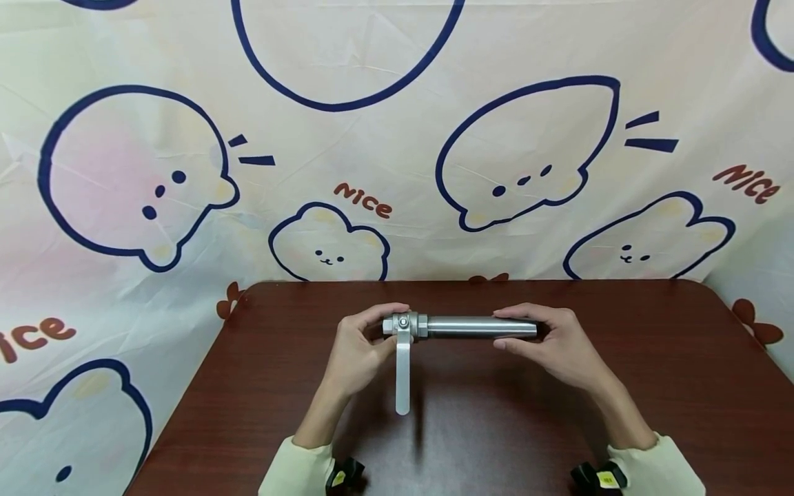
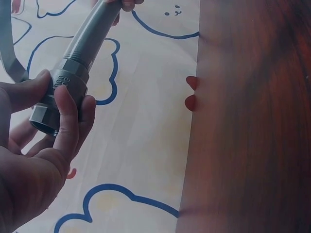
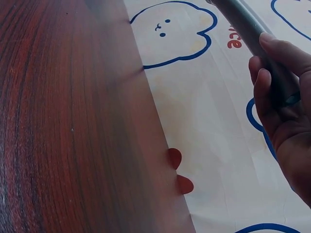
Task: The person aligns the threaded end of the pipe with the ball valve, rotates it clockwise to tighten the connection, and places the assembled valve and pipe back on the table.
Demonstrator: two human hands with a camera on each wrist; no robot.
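Here, in the head view, your two hands hold a silver ball valve (image 1: 406, 322) and the straight steel pipe (image 1: 468, 326) joined to it, level above a dark reddish-brown counter (image 1: 490, 441). Your left hand (image 1: 355, 355) grips the valve, fingers above and thumb below; its flat lever (image 1: 403, 379) points back toward you. Your right hand (image 1: 564, 351) pinches the pipe's other end the same way. Pale sleeves (image 1: 660, 472) reach your wrists, with a small black device (image 1: 344, 476) beside each cuff. Behind the counter hangs a cream cloth (image 1: 533, 41) with blue-outlined cartoon animals and the word "Nice".

In the left wrist view, your left thumb and fingers curl round the valve body, its hollow end facing your palm. Raised lettering on the body is too unclear to read. The pipe slants up to your other hand.

In the right wrist view, your right thumb and fingers close on opposite sides of the pipe, near its end.
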